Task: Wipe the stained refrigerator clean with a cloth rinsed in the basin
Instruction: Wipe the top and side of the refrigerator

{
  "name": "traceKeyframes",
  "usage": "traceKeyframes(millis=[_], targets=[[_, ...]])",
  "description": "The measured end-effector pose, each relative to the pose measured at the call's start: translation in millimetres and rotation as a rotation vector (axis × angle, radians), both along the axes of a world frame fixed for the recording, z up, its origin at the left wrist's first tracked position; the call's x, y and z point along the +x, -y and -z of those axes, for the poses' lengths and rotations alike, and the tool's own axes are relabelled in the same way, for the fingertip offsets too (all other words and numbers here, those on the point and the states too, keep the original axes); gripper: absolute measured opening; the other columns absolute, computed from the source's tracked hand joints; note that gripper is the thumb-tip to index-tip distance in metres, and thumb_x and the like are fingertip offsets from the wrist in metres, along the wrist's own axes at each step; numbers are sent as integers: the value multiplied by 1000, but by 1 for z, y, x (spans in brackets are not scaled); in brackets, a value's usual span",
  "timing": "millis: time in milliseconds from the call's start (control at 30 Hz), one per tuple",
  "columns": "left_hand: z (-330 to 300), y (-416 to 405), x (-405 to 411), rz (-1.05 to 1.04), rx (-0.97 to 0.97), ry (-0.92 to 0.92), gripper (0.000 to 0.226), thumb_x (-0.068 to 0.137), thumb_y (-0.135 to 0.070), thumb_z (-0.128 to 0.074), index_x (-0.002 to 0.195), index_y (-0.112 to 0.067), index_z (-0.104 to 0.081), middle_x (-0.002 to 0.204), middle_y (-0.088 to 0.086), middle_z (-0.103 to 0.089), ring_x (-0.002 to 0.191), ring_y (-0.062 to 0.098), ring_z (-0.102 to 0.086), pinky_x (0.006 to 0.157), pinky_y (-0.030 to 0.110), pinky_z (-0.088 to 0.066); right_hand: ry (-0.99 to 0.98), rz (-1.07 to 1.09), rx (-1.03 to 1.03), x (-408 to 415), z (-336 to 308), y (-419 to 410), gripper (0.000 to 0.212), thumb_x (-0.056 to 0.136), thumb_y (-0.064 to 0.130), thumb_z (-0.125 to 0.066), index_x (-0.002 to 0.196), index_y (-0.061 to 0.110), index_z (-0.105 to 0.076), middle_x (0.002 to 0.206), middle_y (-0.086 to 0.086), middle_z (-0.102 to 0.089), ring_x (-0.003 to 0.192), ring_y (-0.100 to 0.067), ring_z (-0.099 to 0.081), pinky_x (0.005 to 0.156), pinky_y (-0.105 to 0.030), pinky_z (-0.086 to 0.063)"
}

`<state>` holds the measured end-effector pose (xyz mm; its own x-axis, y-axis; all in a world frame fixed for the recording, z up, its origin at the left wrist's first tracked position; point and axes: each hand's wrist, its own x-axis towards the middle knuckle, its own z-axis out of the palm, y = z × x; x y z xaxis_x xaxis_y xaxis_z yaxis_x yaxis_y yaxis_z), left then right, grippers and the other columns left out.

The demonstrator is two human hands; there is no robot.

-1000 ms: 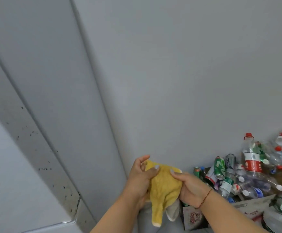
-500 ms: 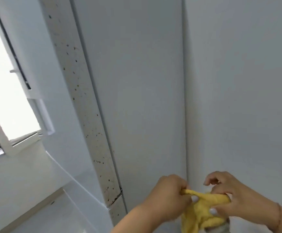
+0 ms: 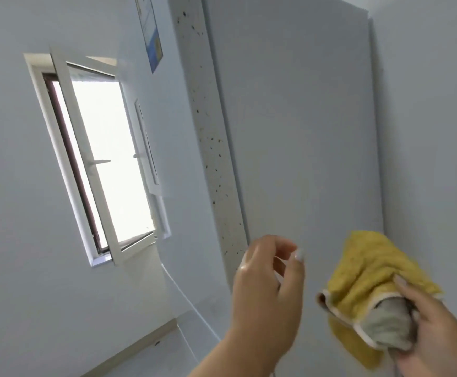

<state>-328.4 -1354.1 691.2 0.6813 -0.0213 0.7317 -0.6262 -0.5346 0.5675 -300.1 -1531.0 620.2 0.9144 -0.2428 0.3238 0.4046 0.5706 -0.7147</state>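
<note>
Cloth (image 3: 369, 278), yellow terry with a pale trimmed edge and a grey reverse, sits bunched at the lower right of the view, gripped by the right hand (image 3: 437, 333), whose fingers curl around its lower folds. Its free upper part lifts toward the refrigerator (image 3: 298, 126), near the pale grey panel; contact cannot be confirmed.

To the left, the left hand (image 3: 268, 281) is raised with fingers loosely curled and apart, holding nothing, just in front of the refrigerator's lower left edge.

Beyond both hands the refrigerator rises tall and narrow, its long axis running up and away from the viewer. The broad facing panel looks mostly clean. The stained strip (image 3: 211, 137), a narrow face along its left edge, is peppered with small dark specks from top to bottom. That strip lies up and to the left of the cloth, so the cloth-holding right hand would likely have to cross leftward to reach it, though the empty left hand is nearer.

Farther left, a window (image 3: 99, 159) stands partly open in the wall, bright with daylight.
</note>
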Motion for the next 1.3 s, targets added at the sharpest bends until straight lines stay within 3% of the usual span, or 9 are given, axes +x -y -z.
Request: traceKeyframes(millis=[33,100,167,233,333,600,900,1133,1300], targets=[[-3,-9,2,-20,-87,58,11,88,-37,-53,80,-32,-57,78,-11,-57,76,5,-54,64,14,-40,72,94,65,1,-11,-7,37,100,14,-33,126,8,-60,118,-18,-65,93,-23,-70,71,-38,-58],[-14,-26,7,-63,-263,127,10,83,-34,-51,75,-30,-56,70,-4,-57,66,12,-54,61,20,-42,320,342,-8,-7,-47,-40,35,91,30,-56,124,18,-58,103,-10,-68,79,-15,-69,65,-31,-57],[-30,-43,15,-89,-407,170,12,82,-32,-48,75,-29,-57,68,-2,-57,64,16,-53,62,30,-45,578,580,-374,-1,-59,-79,48,85,55,-60,128,36,-50,128,-9,-58,107,-18,-63,88,-37,-51],[-49,-61,27,-89,-512,213,16,84,-31,-44,79,-29,-60,71,-7,-59,70,15,-55,68,39,-46,685,810,-895,25,-51,-119,59,91,59,-43,140,29,-38,152,-7,-36,139,-27,-36,110,-52,-31],[-78,-82,48,-75,-499,258,28,88,-35,-35,93,-28,-63,92,-6,-63,93,13,-58,85,39,-48,675,871,-1191,57,-46,-161,69,96,62,-23,152,22,-21,160,-5,-18,147,-30,-16,108,-62,-19],[-125,-113,86,56,-457,261,53,90,-53,-21,120,-30,-59,117,-18,-60,112,-6,-51,90,13,-34,689,982,-1241,75,-105,-171,60,100,55,-16,152,26,-22,161,-2,-15,148,-26,-13,113,-55,-12],[-155,-120,104,70,-461,314,46,95,-55,-25,118,-33,-58,117,-21,-58,112,-6,-50,92,13,-33,758,941,-1108,89,-278,-172,63,90,64,-13,149,43,-5,161,9,-4,148,-10,2,120,-44,3],[-165,-126,117,80,-429,319,47,92,-61,-25,115,-37,-59,118,-22,-57,114,-4,-49,94,21,-35,720,937,-1169,89,-437,-164,56,99,56,-22,151,42,-7,162,6,-3,148,-17,-2,119,-44,2],[-162,-124,116,121,-368,343,51,89,-53,-21,118,-37,-60,115,-26,-59,112,-13,-49,95,14,-35,780,930,-1096,93,-430,-163,55,99,55,-24,151,41,-12,161,6,-10,148,-16,-7,119,-45,-2]])
